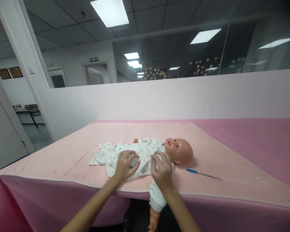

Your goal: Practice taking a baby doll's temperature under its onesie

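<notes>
A baby doll (183,151) lies on its back with its head to the right, dressed in a white printed baby outfit (145,149). My left hand (126,165) is over the middle of the outfit, fingers curled toward the thumb around a bit of the cloth. Over the chest, close to the neck, my right hand (162,168) has its fingers bent onto the fabric. The two hands face each other with printed cloth between them. One doll arm in a white sleeve (157,196) hangs over the near table edge, its bare hand pointing down.
A pink cover (70,161) lies over the table, its near edge just in front of the doll. Right of the head lies a blue-handled thin rod (192,171). Behind the table stands a low white wall (183,100) with glass above. A door (4,129) is at far left.
</notes>
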### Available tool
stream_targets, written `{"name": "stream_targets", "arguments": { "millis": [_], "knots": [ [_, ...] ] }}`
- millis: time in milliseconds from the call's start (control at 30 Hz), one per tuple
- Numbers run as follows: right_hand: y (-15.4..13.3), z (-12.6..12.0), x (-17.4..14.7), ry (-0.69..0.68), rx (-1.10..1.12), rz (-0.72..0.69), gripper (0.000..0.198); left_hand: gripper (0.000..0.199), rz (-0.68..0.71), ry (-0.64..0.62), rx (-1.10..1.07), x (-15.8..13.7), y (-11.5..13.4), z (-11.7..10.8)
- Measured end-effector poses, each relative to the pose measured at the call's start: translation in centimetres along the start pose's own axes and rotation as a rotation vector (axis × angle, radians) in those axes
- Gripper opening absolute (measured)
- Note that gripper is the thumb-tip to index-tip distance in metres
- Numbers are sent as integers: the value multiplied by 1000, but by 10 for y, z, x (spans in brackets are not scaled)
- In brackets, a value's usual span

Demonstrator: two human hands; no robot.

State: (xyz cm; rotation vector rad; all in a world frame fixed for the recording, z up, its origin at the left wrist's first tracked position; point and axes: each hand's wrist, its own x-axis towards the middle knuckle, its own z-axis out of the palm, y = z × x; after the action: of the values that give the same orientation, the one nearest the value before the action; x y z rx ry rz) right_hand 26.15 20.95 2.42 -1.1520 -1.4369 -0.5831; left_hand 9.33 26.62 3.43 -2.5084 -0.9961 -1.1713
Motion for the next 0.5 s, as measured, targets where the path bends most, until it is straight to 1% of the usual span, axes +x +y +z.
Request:
{"name": "stream_targets", "arguments": {
  "millis": [67, 167, 267, 333, 400, 500],
  "knots": [
    [15, -31, -14, 48, -65, 58, 21, 17, -26, -5, -12, -1, -1, -1],
    [61, -76, -36, 3, -326, 145, 19, 15, -76, 11, -1, -1, -1, -2],
    [113, -110, -55, -170, -635, 215, 24, 9, -96, 24, 31, 0, -2, -3],
    [139, -126, -66, -261, -775, 273, 27, 9, -86, 18, 40, 1, -2, -2],
    [155, -136, -73, -353, -782, 315, 28, 11, -90, 24, 39, 1, -4, -1],
    [163, -147, -72, -471, -647, 385, 24, 13, -162, 88, 45, 1, -8, 1]
  ]
}}
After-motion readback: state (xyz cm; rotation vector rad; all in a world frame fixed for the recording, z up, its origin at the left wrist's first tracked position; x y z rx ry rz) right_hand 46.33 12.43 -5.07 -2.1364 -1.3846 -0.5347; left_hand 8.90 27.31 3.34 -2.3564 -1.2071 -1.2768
